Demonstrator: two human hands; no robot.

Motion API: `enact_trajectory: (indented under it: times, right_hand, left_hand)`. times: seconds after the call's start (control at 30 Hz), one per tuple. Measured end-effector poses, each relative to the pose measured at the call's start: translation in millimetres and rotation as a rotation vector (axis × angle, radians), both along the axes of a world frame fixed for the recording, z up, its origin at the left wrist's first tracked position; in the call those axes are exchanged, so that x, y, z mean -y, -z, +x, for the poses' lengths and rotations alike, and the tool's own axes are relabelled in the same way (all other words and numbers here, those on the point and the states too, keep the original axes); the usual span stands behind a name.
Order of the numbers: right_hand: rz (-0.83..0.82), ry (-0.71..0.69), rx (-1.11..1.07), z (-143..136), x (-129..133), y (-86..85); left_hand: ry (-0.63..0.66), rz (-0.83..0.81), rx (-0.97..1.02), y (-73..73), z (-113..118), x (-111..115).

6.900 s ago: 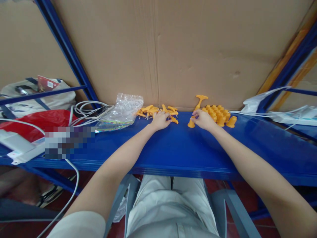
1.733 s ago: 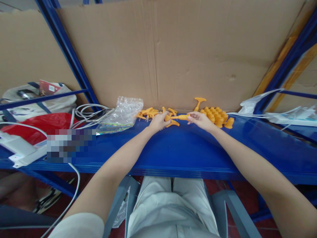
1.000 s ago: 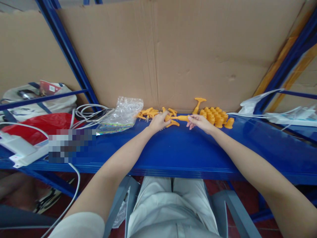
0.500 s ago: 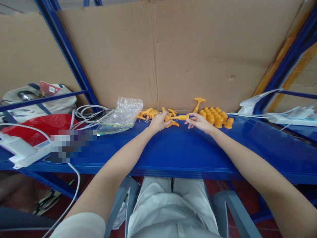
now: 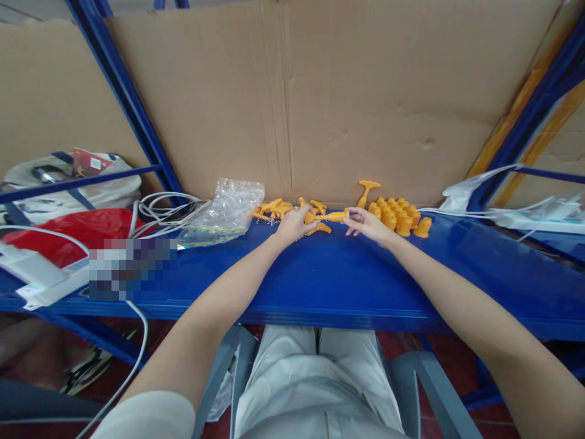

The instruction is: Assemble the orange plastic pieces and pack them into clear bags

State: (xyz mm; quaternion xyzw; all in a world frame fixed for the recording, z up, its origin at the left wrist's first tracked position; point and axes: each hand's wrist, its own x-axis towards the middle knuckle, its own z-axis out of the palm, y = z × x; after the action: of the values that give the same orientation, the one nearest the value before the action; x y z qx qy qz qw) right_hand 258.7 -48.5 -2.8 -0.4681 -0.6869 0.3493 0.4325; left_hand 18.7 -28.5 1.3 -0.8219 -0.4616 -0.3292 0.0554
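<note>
My left hand (image 5: 295,224) is closed round one end of a yellow plastic tool (image 5: 333,216), which lies sideways between my hands. At its other end, the fingers of my right hand (image 5: 364,224) grip the tool's tip. Several loose yellow handle pieces (image 5: 276,208) lie behind and left of my left hand, and one yellow piece (image 5: 321,228) is just below the held tool. To the right of my right hand stand several yellow cups (image 5: 397,213) in a close group. A yellow T-shaped tool (image 5: 367,190) stands upright behind them.
A clear plastic bag (image 5: 231,210) and white cables (image 5: 169,207) lie on the blue table (image 5: 329,280), left of the pieces. Further left are a red bag (image 5: 109,227) and a white power strip (image 5: 46,286). Cardboard (image 5: 365,91) rises behind. More cables run along the right.
</note>
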Motion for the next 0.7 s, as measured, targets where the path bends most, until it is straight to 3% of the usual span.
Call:
enact_trajectory:
  times: [0.13, 0.43, 0.7]
  right_hand:
    - [0.036, -0.020, -0.023, 0.5, 1.1, -0.2]
    - [-0.057, 0.017, 0.032, -1.5, 3.3, -5.6]
    - [0.012, -0.036, -0.051, -2.0, 4.8, -2.5]
  left_hand:
    - [0.022, 0.024, 0.011, 1.0, -1.0, -1.6]
    - [0.057, 0.064, 0.044, 6.1, -1.2, -6.0]
    - [0.060, 0.073, 0.072, 4.6, -1.4, -4.3]
